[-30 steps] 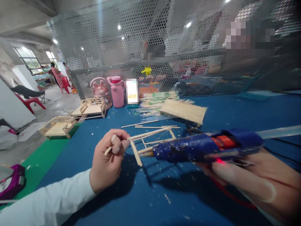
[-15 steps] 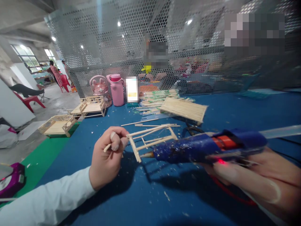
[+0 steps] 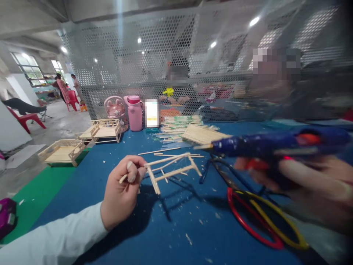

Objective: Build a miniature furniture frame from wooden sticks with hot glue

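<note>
My left hand [image 3: 122,189] is closed on one corner of a small frame of wooden sticks [image 3: 175,173], held tilted just above the blue table. A short stick end [image 3: 123,179] also pokes out from between its fingers. My right hand [image 3: 311,180], blurred, is wrapped round the handle of a blue glue gun [image 3: 264,144], whose small red light glows. The gun's nozzle points left, above and apart from the frame. Beneath the gun lie scissors with red and yellow handles [image 3: 256,221], partly hidden by my right hand.
Beyond the frame lie loose sticks [image 3: 165,154], a slatted wooden panel [image 3: 202,134] and piled stick bundles [image 3: 180,125]. Small wooden furniture models [image 3: 63,151] stand at left. A pink flask [image 3: 134,114] and a bright phone screen [image 3: 152,113] stand before a perforated metal screen [image 3: 116,73]; people sit behind it.
My right hand has lifted the glue gun up and to the right, away from the frame's near corner. The scissors now show. My left hand still holds the frame.
</note>
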A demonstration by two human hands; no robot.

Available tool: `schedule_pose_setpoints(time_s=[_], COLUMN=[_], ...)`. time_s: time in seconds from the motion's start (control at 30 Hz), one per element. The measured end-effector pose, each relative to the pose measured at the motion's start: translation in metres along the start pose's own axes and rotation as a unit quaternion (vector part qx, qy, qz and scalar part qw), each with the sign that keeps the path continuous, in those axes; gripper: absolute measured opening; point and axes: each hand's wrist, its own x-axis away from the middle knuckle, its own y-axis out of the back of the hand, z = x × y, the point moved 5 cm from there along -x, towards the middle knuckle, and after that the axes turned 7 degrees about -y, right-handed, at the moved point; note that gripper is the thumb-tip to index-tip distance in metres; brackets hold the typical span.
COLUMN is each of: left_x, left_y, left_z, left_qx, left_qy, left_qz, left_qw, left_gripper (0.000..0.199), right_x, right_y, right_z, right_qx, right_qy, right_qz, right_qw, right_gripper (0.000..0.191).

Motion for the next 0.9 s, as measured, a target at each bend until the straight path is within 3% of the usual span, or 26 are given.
schedule_pose_setpoints(time_s=[0.03, 0.1, 0.17, 0.23, 0.37, 0.5, 0.57, 0.73, 0.9], left_x=[0.000, -0.001, -0.001, -0.001, 0.001, 0.004, 0.005, 0.004, 0.002], left_y=[0.000, 0.000, -0.001, -0.001, -0.003, -0.005, -0.006, -0.009, -0.011], left_z=[-0.001, -0.002, -0.003, -0.003, -0.002, -0.001, 0.000, 0.001, 0.003], left_qx=[-0.004, -0.011, -0.018, -0.021, -0.005, 0.020, 0.033, 0.054, 0.063], left_qy=[-0.003, -0.010, -0.017, -0.021, -0.019, 0.004, 0.026, 0.022, 0.025], left_qz=[0.000, 0.002, 0.004, 0.006, 0.011, 0.011, 0.008, 0.014, 0.017], left_qw=[1.000, 1.000, 1.000, 1.000, 1.000, 1.000, 0.999, 0.998, 0.998], left_gripper=[0.032, 0.032, 0.033, 0.033, 0.032, 0.032, 0.033, 0.032, 0.031], right_x=[-0.011, -0.036, -0.061, -0.084, -0.110, -0.114, -0.113, -0.109, -0.099], right_y=[0.003, 0.010, 0.007, -0.011, -0.033, -0.041, -0.034, -0.012, -0.016], right_z=[0.002, 0.004, 0.000, -0.013, -0.048, -0.060, -0.062, -0.061, -0.025], right_qx=[0.042, 0.159, 0.296, 0.411, 0.471, 0.577, 0.582, 0.550, 0.560], right_qy=[0.004, 0.010, 0.006, 0.015, -0.030, 0.004, -0.007, -0.016, 0.037], right_qz=[0.002, -0.067, -0.120, -0.083, -0.122, -0.130, -0.119, -0.069, -0.049], right_qw=[0.999, 0.985, 0.948, 0.908, 0.873, 0.806, 0.804, 0.832, 0.826], right_gripper=[0.047, 0.047, 0.047, 0.055, 0.081, 0.075, 0.072, 0.070, 0.056])
